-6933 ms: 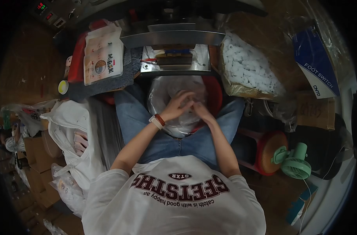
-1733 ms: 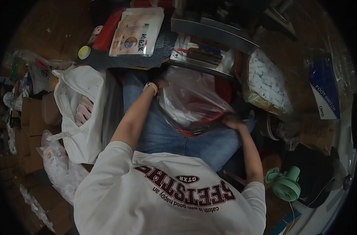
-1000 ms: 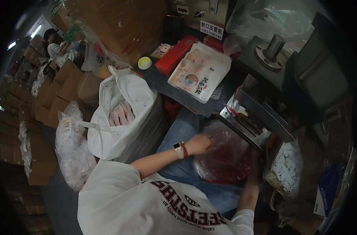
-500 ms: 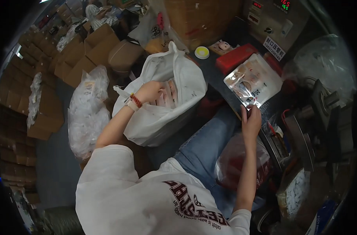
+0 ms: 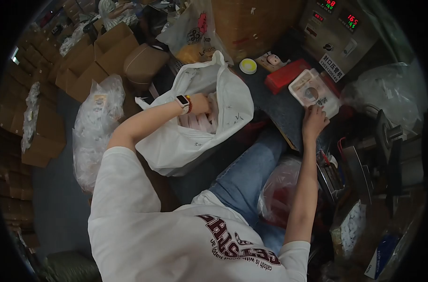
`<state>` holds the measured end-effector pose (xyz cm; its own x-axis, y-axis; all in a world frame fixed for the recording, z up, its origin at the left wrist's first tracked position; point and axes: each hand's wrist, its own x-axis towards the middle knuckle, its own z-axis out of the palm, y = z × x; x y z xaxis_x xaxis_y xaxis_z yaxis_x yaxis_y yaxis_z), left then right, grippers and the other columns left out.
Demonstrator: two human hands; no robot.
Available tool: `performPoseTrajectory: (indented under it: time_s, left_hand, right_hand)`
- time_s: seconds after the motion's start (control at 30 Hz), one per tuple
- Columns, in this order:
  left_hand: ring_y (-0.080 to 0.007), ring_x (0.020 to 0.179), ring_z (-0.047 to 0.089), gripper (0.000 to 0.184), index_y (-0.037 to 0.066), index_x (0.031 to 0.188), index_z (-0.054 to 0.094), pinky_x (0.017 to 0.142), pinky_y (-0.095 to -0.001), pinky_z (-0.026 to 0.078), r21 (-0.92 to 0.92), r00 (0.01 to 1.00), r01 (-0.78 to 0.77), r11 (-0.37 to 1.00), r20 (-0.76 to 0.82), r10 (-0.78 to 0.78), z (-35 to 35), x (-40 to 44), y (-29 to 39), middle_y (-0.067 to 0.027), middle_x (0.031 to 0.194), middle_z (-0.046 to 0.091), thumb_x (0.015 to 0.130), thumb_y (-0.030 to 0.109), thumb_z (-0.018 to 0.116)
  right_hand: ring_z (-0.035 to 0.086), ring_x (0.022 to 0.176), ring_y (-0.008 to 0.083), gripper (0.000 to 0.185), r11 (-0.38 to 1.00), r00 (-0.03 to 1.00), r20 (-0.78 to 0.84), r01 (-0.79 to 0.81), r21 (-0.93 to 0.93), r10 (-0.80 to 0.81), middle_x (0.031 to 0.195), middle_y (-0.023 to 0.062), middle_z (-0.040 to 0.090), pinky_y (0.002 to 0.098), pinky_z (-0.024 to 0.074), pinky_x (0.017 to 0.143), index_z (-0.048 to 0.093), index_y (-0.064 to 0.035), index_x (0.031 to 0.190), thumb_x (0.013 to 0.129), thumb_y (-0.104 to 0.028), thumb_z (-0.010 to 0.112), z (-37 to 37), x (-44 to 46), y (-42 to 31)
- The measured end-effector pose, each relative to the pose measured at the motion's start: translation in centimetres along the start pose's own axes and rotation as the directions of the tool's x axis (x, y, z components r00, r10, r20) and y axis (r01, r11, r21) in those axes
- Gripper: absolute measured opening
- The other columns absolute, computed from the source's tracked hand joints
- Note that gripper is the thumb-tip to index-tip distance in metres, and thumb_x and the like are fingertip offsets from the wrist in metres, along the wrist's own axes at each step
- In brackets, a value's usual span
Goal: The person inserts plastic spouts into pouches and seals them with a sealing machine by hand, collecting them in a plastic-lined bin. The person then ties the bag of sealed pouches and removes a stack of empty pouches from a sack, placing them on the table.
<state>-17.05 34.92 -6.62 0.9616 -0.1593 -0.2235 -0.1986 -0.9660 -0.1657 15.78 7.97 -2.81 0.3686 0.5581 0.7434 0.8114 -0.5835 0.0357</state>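
My left hand (image 5: 200, 104) is inside a large white woven sack (image 5: 169, 150), its fingers curled in against a row of pale pinkish packets (image 5: 195, 123). The fingertips are partly hidden, so what they grip cannot be made out. On the right, my right hand (image 5: 316, 123) is closed on the near edge of a flat, shiny printed pouch (image 5: 311, 94). This pouch lies beside the red block (image 5: 286, 76) at the front of a machine with lit digits (image 5: 350, 21).
A yellow-and-white round tub (image 5: 247, 66) and a small pink figure (image 5: 273, 59) stand on the dark bench (image 5: 284, 110). Left of the sack is a clear bag of plastic wrapping (image 5: 98, 127). Cardboard boxes (image 5: 113, 42) fill the far left.
My right hand has moved the pouch up and right, closer against the machine's front. My left hand has shifted right within the sack. The view has turned slightly.
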Motion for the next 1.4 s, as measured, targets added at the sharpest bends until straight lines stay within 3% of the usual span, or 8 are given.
performPoseTrajectory:
  time_s: [0.2, 0.33, 0.7, 0.8, 1.03, 1.13, 1.23, 1.4]
  left_hand:
    - [-0.0289, 0.085, 0.06, 0.02, 0.007, 0.088, 0.054, 0.083, -0.0379, 0.048, -0.073, 0.98, 0.0, 0.997, -0.2, -0.014, -9.5, -4.4, 1.1, -0.0102, 0.081, 0.06, 0.072, 0.015, 0.064]
    - [-0.0295, 0.078, 0.06, 0.025, 0.006, 0.088, 0.051, 0.069, -0.0363, 0.048, -0.156, 0.899, 0.105, 0.982, -0.407, -0.161, -18.0, -6.6, 3.4, -0.0096, 0.078, 0.058, 0.073, 0.015, 0.069]
    - [-0.0098, 0.072, 0.056, 0.03, 0.004, 0.098, 0.057, 0.061, -0.0265, 0.044, -0.79, 0.944, -0.023, 0.612, -0.219, -0.248, -20.8, -3.4, 7.2, -0.0026, 0.08, 0.063, 0.085, 0.029, 0.068]
    - [-0.014, 0.097, 0.061, 0.06, 0.004, 0.132, 0.041, 0.081, -0.0267, 0.049, -0.819, 0.952, -0.242, -0.52, -0.098, -0.29, -18.6, -3.0, 9.5, -0.0061, 0.107, 0.063, 0.085, 0.027, 0.07]
    - [-0.0162, 0.105, 0.059, 0.061, 0.001, 0.129, 0.044, 0.089, -0.0303, 0.049, -0.751, 0.856, -0.204, -0.628, 0.175, -0.487, -15.0, 0.6, 18.5, -0.0087, 0.117, 0.059, 0.078, 0.014, 0.075]
    - [-0.0159, 0.096, 0.062, 0.05, 0.0, 0.119, 0.053, 0.085, -0.0289, 0.05, -0.726, 0.865, -0.267, -0.633, 0.11, -0.49, -13.9, 1.3, 20.1, -0.0077, 0.109, 0.063, 0.077, 0.013, 0.076]
    - [-0.0159, 0.087, 0.064, 0.043, -0.001, 0.112, 0.058, 0.078, -0.0282, 0.052, -0.912, 0.885, -0.228, -0.342, -0.047, -0.464, -15.0, 1.6, 20.0, -0.0064, 0.101, 0.066, 0.075, 0.01, 0.078]
    - [-0.0185, 0.083, 0.066, 0.037, -0.002, 0.103, 0.063, 0.074, -0.0295, 0.053, -0.952, 0.924, -0.295, -0.084, -0.261, -0.281, -15.6, 1.8, 19.9, -0.0093, 0.094, 0.068, 0.072, 0.007, 0.08]
  right_hand:
    - [0.059, 0.088, 0.0251, 0.018, 0.518, 0.96, 0.276, -0.256, 0.816, 0.04, 0.091, 0.0104, 0.058, 0.0374, 0.0419, 0.083, 0.059, -0.0025, 0.092, 0.082, -0.013, 0.069, -5.6, -2.7, -6.1]
    - [0.059, 0.1, 0.0247, 0.073, 0.137, 0.921, 0.17, -0.129, 0.982, -0.351, 0.119, 0.0122, 0.056, 0.0338, 0.0441, 0.092, 0.045, -0.005, 0.131, 0.07, -0.022, 0.081, -9.4, -1.4, -12.0]
    - [0.062, 0.097, 0.0168, 0.056, -0.333, 0.663, 0.655, -0.748, 0.574, -0.362, 0.11, 0.0122, 0.063, 0.029, 0.0491, 0.084, 0.055, 0.0001, 0.119, 0.07, -0.014, 0.08, -14.9, -2.9, -11.2]
    - [0.063, 0.091, 0.0149, 0.047, -0.489, 0.659, 0.713, -0.716, 0.499, -0.238, 0.106, 0.0103, 0.065, 0.0283, 0.05, 0.081, 0.057, 0.0016, 0.113, 0.073, -0.012, 0.078, -17.0, -5.8, -10.1]
    - [0.06, 0.106, 0.0218, 0.049, -0.561, 0.624, 0.779, -0.626, 0.541, 0.054, 0.12, 0.0133, 0.059, 0.0338, 0.0478, 0.091, 0.051, -0.0003, 0.124, 0.084, -0.022, 0.069, -19.6, -10.0, -8.9]
    - [0.049, 0.12, 0.0291, 0.081, -0.934, 0.761, 0.542, -0.295, -0.203, -0.358, 0.13, 0.0158, 0.051, 0.0392, 0.0395, 0.102, 0.041, -0.0029, 0.136, 0.086, -0.067, 0.044, -18.3, -12.6, -6.6]
    - [0.048, 0.119, 0.0258, 0.075, -0.652, 0.468, 0.859, -0.721, 0.234, -0.209, 0.127, 0.0106, 0.051, 0.0355, 0.0377, 0.102, 0.043, -0.0015, 0.131, 0.087, -0.062, 0.049, -16.0, -15.9, -5.9]
    - [0.059, 0.085, 0.0219, 0.04, -0.839, 0.755, 0.419, -0.543, -0.033, -0.505, 0.09, 0.0071, 0.061, 0.0316, 0.0428, 0.082, 0.056, 0.001, 0.103, 0.088, -0.035, 0.062, -19.5, -13.5, -4.5]
